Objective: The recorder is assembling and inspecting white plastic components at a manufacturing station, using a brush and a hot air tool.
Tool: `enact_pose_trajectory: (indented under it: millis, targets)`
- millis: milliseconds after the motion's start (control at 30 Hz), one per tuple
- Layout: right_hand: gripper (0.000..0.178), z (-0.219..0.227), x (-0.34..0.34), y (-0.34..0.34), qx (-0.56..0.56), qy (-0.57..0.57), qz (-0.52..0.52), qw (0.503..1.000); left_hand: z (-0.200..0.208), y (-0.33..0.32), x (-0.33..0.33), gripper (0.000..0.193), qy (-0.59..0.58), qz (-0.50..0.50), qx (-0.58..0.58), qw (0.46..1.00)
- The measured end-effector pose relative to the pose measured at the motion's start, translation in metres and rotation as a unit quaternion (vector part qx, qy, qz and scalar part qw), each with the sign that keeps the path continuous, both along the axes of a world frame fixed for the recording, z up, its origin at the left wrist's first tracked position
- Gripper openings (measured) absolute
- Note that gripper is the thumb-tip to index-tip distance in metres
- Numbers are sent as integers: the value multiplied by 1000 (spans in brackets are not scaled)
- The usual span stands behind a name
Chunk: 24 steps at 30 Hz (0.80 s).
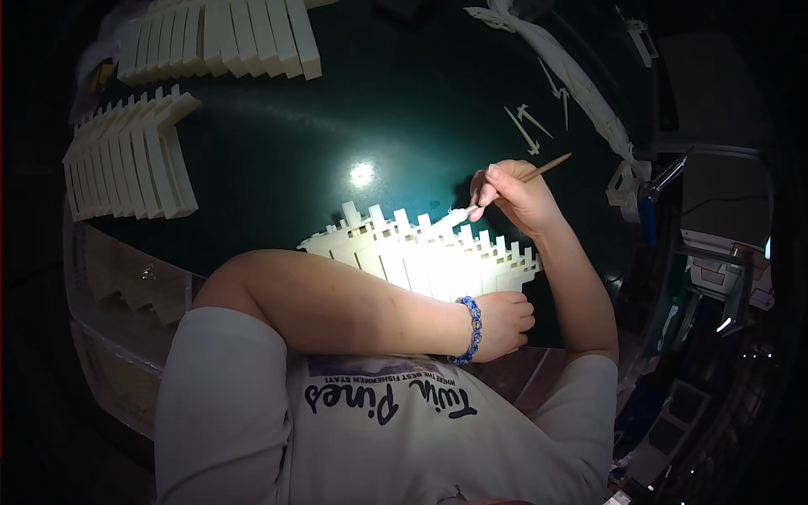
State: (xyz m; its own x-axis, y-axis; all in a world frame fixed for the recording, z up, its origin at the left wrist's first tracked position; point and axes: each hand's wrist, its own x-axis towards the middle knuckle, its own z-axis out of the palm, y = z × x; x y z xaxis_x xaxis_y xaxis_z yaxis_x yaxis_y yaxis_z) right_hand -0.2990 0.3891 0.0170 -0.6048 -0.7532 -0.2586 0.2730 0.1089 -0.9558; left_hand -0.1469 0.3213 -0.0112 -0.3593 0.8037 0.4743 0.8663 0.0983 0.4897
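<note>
My right hand point(509, 195) pinches a thin wooden stick point(545, 167), its pointed tail sticking up to the right. The stick's whitish, fuzzy-looking lower end reaches the toothed upper edge of a row of pale, slab-like parts point(429, 261). These parts stand side by side, strongly lit and partly washed out by glare. Across their near side lies my left forearm, hiding some of them. My left hand point(501, 324), below a blue beaded bracelet point(469, 330), is closed at the row's near right edge with curled fingers. What it grips, if anything, is hidden.
Similar pale parts stand in a row point(130, 160) at the left and another point(219, 38) at the far left. Several thin pale spiked pieces point(530, 130) lie on the dark green table point(295, 151). Crumpled white plastic point(572, 63) runs along the right edge.
</note>
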Motion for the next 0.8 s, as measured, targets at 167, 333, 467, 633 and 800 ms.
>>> enact_pose_trajectory:
  millis: [167,333,467,633,800]
  targets:
    - [41,-5,-11,-11,22,-17,-87,996,-1,0,0,31,9,9,11,1000]
    - [40,-7,-5,-29,19,-59,-22,998,-2,4,2,23,1,12,15,1000]
    - [37,-2,-15,-35,28,-38,-137,989,-4,5,2,17,-13,11,37,999]
    - [36,-3,-6,-57,78,-19,-55,995,-5,5,1,16,3,17,47,999]
    - [36,10,0,-69,-45,-61,-34,997,-7,7,3,15,-5,24,54,998]
